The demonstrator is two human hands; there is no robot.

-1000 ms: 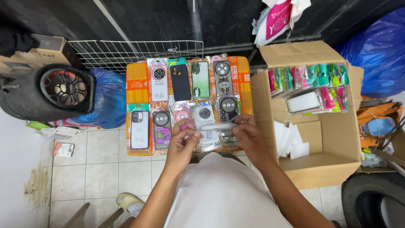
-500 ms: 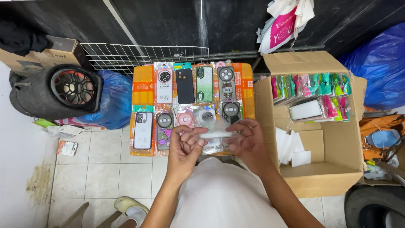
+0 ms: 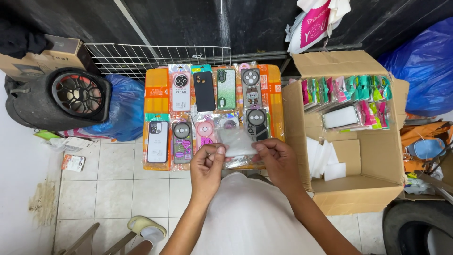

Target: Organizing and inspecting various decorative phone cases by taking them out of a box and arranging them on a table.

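Two hands, left hand (image 3: pixel 206 165) and right hand (image 3: pixel 278 160), pinch one clear packet (image 3: pixel 236 142) mid-frame; ten packaged phone cases (image 3: pixel 212 113) already laid out above.

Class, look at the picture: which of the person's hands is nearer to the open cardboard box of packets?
Right. The right hand sits just beside the cardboard box; the left hand is farther away, across the clear packet both hold.

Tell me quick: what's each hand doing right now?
Left hand: shut, pinching the clear pouch at its left edge.
Right hand: shut, pinching the pouch's right edge.
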